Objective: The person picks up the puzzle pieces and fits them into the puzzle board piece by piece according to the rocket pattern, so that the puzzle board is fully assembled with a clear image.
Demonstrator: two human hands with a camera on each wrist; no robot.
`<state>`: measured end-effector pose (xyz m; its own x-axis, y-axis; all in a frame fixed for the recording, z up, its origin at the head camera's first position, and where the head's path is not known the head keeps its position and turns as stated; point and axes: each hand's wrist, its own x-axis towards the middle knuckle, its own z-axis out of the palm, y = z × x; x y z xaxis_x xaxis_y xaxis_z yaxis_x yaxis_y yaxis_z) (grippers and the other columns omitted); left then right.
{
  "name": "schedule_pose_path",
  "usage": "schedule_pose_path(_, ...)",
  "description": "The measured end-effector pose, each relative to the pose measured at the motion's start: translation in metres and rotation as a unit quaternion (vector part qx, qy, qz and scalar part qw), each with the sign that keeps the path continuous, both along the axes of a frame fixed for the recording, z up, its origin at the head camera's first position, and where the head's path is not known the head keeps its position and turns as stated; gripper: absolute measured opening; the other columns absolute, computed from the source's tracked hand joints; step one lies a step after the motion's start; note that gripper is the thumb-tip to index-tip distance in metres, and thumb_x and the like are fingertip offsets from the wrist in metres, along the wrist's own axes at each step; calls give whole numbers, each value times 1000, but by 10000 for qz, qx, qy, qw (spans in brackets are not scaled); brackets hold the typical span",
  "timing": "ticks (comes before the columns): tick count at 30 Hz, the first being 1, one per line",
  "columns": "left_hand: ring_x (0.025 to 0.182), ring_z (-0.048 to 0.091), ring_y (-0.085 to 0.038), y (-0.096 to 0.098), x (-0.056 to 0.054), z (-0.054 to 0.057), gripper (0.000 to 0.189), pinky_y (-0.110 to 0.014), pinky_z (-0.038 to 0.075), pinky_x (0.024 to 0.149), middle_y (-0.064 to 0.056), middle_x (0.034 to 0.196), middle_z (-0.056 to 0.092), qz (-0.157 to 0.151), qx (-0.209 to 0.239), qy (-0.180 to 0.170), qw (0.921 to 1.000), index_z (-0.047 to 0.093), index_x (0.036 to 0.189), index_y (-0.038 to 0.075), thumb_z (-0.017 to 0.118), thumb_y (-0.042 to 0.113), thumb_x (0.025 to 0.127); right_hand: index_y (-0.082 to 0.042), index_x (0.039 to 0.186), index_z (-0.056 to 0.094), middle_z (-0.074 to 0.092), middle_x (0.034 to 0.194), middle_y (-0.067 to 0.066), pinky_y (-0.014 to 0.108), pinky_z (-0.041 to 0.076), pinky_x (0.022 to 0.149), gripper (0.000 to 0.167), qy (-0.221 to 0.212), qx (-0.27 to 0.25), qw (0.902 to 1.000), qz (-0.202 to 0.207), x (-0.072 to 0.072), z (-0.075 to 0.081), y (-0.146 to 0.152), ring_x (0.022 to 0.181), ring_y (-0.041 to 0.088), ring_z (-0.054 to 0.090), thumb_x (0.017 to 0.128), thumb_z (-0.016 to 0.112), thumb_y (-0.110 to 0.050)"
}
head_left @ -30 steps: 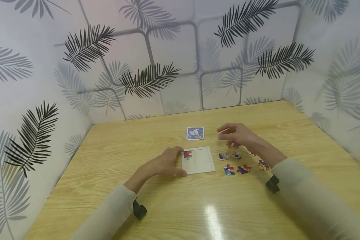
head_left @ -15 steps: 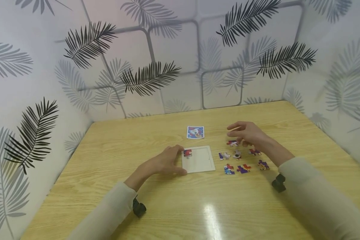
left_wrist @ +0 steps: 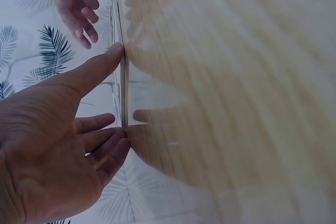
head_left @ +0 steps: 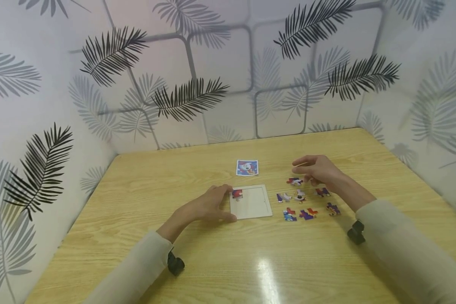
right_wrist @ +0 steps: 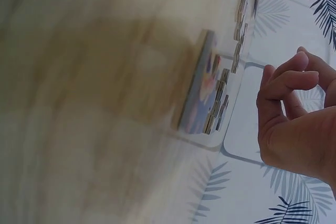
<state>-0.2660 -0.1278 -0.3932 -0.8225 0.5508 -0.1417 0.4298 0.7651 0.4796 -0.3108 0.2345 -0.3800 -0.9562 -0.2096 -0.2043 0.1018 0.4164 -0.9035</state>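
Observation:
In the head view my left hand (head_left: 211, 204) holds the left side of a white puzzle tray (head_left: 256, 209), forefinger at its far corner and thumb at the near one. The left wrist view shows the thumb and curled fingertips against the thin tray edge (left_wrist: 125, 93). One red and purple puzzle piece (head_left: 237, 194) lies in the tray's far left corner. My right hand (head_left: 321, 171) hovers over loose pieces, fingers loosely bent, with nothing visible between them. Under it lie a puzzle piece (head_left: 294, 181) and another purple one (head_left: 322, 192).
More loose pieces lie right of the tray, among them a dog-face piece (head_left: 299, 195), a blue and red piece (head_left: 289, 214) and a purple one (head_left: 332, 209). A small picture card (head_left: 247, 167) lies beyond the tray. Patterned walls (head_left: 228, 63) border the wooden table (head_left: 167, 169).
My right hand has moved to the right over the loose pieces, uncovering some of them, and has slowed. The left hand stays at the tray.

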Motion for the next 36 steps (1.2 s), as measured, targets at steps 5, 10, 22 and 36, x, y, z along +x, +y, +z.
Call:
schedule_pose_path(5, 130, 43, -29, 0, -1, -1, 79, -44, 37, 112, -10, 149, 49, -227, -19, 75, 9997, 42, 147, 10, 81, 37, 84, 0, 141, 50, 66, 110, 13, 26, 38, 51, 51, -81, 96, 9999, -3, -2, -2, 3, 57, 9, 49, 98, 64, -23)
schedule_pose_path(10, 143, 36, -32, 0, 0, 0, 79, -46, 30, 118, -14, 155, 42, -412, -192, 115, 9989, 39, 150, 9, 78, 37, 87, 1, 140, 52, 66, 106, 11, 26, 38, 51, 47, -241, 246, 9994, 82, -4, -5, 5, 52, 9, 42, 99, 62, -19)
schedule_pose_path(22, 148, 29, -35, 0, 1, 1, 83, -49, 26, 121, -17, 158, 37, -343, -327, 25, 9989, 35, 153, 9, 76, 39, 88, 1, 138, 53, 57, 134, 24, 25, 38, 51, 44, -176, 530, 9977, 380, -5, -8, 8, 63, 11, 53, 97, 63, -13)
schedule_pose_path(36, 145, 33, -34, 0, 1, 1, 82, -47, 30, 119, -14, 157, 39, -271, -311, 37, 9991, 37, 152, 9, 77, 40, 87, 3, 133, 57, 58, 136, 25, 25, 38, 50, 46, -93, 815, 9950, 565, -6, -6, 4, 60, 10, 47, 90, 72, -10)
